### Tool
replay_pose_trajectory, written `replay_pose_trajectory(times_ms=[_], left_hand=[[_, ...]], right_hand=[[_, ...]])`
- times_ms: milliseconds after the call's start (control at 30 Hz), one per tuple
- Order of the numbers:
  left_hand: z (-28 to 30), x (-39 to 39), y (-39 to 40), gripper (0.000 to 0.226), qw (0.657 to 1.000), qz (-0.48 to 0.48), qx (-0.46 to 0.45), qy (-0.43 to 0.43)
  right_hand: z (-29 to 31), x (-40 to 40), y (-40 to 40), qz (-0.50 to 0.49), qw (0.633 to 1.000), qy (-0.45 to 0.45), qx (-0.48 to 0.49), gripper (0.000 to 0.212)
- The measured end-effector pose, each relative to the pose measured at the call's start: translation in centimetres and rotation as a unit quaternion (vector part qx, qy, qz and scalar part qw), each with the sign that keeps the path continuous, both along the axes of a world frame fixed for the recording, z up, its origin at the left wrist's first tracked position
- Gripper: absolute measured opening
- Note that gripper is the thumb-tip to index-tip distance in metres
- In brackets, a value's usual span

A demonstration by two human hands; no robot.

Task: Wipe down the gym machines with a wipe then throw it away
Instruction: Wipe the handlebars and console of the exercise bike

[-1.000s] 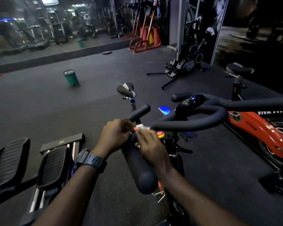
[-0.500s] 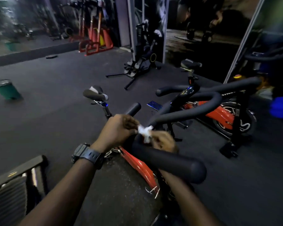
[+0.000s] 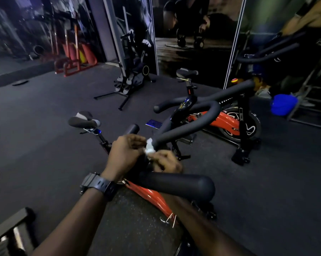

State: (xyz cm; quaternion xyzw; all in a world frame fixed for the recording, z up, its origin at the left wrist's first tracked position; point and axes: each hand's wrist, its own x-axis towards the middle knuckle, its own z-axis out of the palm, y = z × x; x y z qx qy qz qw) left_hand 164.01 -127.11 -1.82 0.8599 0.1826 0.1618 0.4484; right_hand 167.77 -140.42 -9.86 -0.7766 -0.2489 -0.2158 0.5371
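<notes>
Both hands meet at the centre of the black handlebar of the near spin bike. The left hand, with a dark watch on its wrist, has its fingers curled, the tips pinching the white wipe. The right hand lies just beside it on the far side of the bar, fingers bent and closed on the lower part of the same wipe. The wipe is bunched between the two hands and touches the bar where the curved upper loop joins the stem. The nearest padded grip runs across the right forearm.

The bike's saddle sits to the left, beyond the left hand. A second red bike stands to the right on the dark floor, well apart. A small blue-lit screen shows between the two bikes. A blue tub sits at the far right, near a metal frame. A folded black machine stands near the wall, with a red rack further left.
</notes>
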Motion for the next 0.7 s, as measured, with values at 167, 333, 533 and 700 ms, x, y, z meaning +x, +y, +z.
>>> replay_pose_trajectory(times_ms=[167,333,533,700], left_hand=[[0.1,1.0,-0.6,0.024,0.999,0.038,0.008,-0.006],[0.7,1.7,-1.3,0.037,0.999,0.040,0.016,0.018],[0.4,1.0,-1.8,0.020,0.990,0.106,0.087,0.014],[0.9,-0.8,-1.1,0.016,0.977,0.128,0.160,0.052]], right_hand=[[2.1,2.0,-1.2,0.074,0.946,-0.257,-0.184,0.015],[6.0,4.0,-2.1,-0.003,0.901,-0.294,-0.319,0.021],[11.1,4.2,-2.0,0.069,0.841,-0.272,-0.462,0.018],[13.5,6.7,2.1,0.101,0.793,-0.191,-0.570,0.027]])
